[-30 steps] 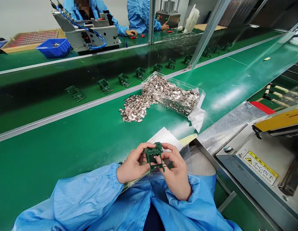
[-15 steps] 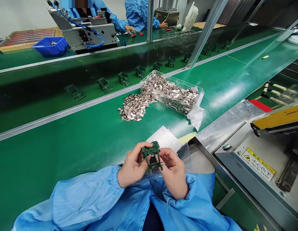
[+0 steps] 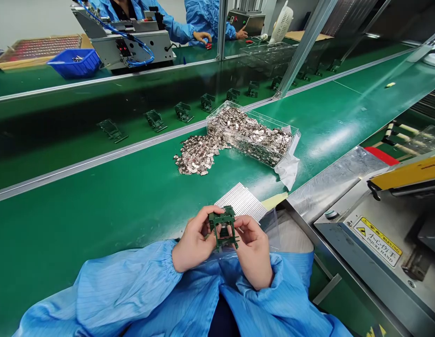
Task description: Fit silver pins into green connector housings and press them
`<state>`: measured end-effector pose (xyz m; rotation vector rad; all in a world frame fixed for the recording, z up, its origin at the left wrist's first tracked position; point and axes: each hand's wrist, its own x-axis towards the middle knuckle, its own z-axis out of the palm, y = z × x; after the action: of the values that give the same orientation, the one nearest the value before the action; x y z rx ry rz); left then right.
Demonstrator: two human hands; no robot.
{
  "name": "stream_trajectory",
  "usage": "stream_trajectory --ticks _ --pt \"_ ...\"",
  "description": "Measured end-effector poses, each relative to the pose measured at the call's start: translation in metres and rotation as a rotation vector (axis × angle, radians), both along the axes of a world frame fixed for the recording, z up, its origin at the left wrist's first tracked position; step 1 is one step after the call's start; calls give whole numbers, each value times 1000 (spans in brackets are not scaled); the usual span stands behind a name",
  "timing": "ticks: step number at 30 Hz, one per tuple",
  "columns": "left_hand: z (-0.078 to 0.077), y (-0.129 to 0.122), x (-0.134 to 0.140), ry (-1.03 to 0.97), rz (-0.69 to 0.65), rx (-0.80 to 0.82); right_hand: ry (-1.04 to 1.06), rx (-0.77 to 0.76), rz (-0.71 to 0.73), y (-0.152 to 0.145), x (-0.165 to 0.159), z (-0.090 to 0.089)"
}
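Note:
A dark green plastic frame (image 3: 224,218) with open sides and thin prongs is held up in front of my chest. My left hand (image 3: 194,241) grips its left side, fingers and thumb closed around the edge. On the other side my right hand (image 3: 254,250) pinches it, with a thumb reaching toward the opening. Whether a small part sits inside the frame I cannot make out. Just behind the hands lies a white sheet with a grid of small pieces (image 3: 242,199), partly covered by them.
A clear plastic box (image 3: 250,135) full of small metal pieces stands on the green belt, beside a loose pile (image 3: 196,157). Similar green frames (image 3: 155,120) line the far lane. A press machine (image 3: 375,234) is at the right. Co-workers' hands (image 3: 203,37) show across the line.
The view has shifted slightly. Both hands keep the green frame in nearly the same pose. Across the line, a co-worker's hand has lifted a small red item.

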<state>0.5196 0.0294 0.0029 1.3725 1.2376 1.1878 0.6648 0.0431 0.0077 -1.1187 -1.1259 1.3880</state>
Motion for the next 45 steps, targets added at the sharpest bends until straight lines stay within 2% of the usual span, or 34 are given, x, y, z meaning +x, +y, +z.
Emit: stream_trajectory --ticks 10,22,26,29,33,37,41,45 --pt "5 -2 6 8 53 11 19 -55 -38 0 -4 5" --pt "12 -7 26 -6 20 -3 95 -37 -105 -15 10 6" --pt "9 -8 33 7 -36 -8 117 -43 -102 -19 24 4" --pt "3 0 34 -15 -97 -36 52 -28 -144 -18 44 -9" --pt "-1 26 35 -138 -89 -65 -147 20 -268 -13 72 -41" --pt "-5 55 48 -198 -124 -47 -196 85 -242 -4 78 -68" --pt "-15 69 61 -213 -159 -28 -119 130 -236 7 66 -79" --pt "-23 70 64 -188 -138 -35 -61 131 -267 14 58 -83"
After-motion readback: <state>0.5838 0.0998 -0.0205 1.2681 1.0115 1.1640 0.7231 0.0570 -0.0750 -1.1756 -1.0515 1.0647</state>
